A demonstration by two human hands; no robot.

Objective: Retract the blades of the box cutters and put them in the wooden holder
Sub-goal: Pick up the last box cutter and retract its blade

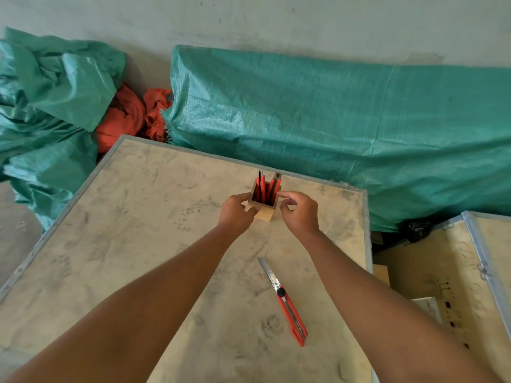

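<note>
A small square wooden holder (267,212) stands near the far edge of the plywood crate top (138,244). Several red box cutters (266,187) stand upright inside it. My left hand (238,212) grips the holder's left side. My right hand (300,210) is at its right rim, thumb and forefinger pinched near the top of one cutter there; whether they touch it I cannot tell. Another red box cutter (290,308) lies flat on the crate top nearer me, its long steel blade (268,273) fully out and pointing away.
Green woven tarps (318,120) cover bulky shapes behind the crate, with orange cloth (132,117) between them. A second plywood crate (442,272) with metal edging stands lower at the right. The crate top has metal-trimmed edges (366,230).
</note>
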